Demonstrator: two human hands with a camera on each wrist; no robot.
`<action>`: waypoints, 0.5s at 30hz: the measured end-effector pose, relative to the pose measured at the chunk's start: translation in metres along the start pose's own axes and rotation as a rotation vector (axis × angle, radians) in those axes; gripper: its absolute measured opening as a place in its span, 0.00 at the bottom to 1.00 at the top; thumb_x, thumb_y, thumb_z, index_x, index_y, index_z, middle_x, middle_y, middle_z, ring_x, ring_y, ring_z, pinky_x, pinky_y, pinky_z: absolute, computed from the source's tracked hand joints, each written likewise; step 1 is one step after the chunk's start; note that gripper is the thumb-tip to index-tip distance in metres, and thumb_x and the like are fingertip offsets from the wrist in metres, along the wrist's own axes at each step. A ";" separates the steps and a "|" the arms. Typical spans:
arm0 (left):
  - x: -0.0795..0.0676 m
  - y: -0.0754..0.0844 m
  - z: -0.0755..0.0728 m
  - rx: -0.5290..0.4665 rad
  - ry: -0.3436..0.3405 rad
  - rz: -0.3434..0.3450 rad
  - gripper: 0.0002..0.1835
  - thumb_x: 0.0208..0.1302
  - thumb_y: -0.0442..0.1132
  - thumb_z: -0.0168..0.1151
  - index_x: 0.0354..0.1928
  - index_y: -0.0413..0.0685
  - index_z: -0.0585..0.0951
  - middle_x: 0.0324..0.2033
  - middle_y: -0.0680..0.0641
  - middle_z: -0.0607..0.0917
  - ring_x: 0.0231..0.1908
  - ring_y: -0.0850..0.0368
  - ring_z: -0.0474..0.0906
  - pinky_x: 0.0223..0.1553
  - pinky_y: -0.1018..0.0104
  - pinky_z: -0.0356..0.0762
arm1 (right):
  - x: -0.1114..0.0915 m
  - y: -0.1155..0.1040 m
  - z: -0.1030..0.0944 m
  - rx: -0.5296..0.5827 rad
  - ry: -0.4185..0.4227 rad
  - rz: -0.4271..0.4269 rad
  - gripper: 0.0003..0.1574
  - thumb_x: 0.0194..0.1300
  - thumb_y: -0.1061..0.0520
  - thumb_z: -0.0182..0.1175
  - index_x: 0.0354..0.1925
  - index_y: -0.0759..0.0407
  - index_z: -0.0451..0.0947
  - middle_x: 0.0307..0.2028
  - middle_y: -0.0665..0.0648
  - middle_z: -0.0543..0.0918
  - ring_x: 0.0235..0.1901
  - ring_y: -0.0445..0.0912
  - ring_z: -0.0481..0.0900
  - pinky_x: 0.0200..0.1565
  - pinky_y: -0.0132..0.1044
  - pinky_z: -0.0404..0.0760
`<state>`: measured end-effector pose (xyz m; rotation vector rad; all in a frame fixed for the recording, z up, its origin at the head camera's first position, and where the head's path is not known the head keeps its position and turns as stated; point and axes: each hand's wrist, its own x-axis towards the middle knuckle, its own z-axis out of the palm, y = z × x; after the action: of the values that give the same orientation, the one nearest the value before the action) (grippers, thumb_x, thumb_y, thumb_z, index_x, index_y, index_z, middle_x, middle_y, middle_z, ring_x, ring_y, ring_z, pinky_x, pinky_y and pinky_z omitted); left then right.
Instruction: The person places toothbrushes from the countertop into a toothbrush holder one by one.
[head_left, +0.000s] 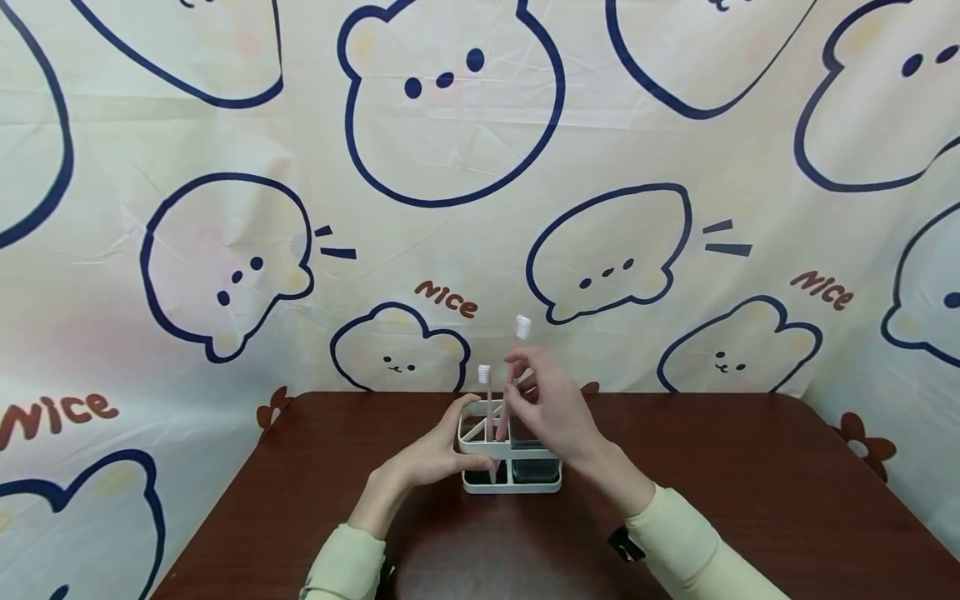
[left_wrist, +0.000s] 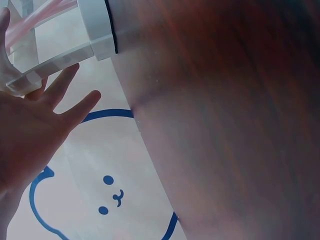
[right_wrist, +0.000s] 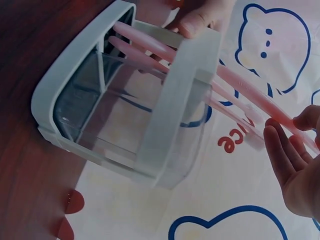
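Note:
A white toothbrush holder (head_left: 532, 454) with an upper frame and a lower base stands on the brown table. My left hand (head_left: 431, 454) grips its left side, thumb across the front and other fingers behind the frame. Above it, my right hand (head_left: 555, 408) pinches a pink toothbrush (head_left: 522, 327) by the handle, bristles up. That handle runs down through the frame, its lower end inside the holder near the base in the right wrist view. Another pink toothbrush (head_left: 484, 375) leans in the left section. A clear cup (right_wrist: 120, 107) fills the holder's right side.
The dark brown table (head_left: 315, 492) extends to both sides and in front of the holder. Behind its far edge hangs a pale cloth (head_left: 480, 250) printed with blue-outlined bears.

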<state>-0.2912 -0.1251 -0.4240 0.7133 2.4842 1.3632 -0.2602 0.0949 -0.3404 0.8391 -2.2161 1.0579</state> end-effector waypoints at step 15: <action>0.000 0.000 0.000 -0.032 -0.012 0.004 0.49 0.57 0.50 0.73 0.72 0.68 0.50 0.63 0.49 0.66 0.59 0.49 0.70 0.64 0.38 0.66 | -0.011 0.010 0.017 -0.099 -0.008 -0.045 0.23 0.61 0.68 0.66 0.54 0.58 0.74 0.38 0.51 0.77 0.37 0.40 0.81 0.43 0.34 0.85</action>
<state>-0.2912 -0.1253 -0.4242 0.7177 2.4476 1.3921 -0.2634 0.0892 -0.3627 0.8471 -2.2260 0.9177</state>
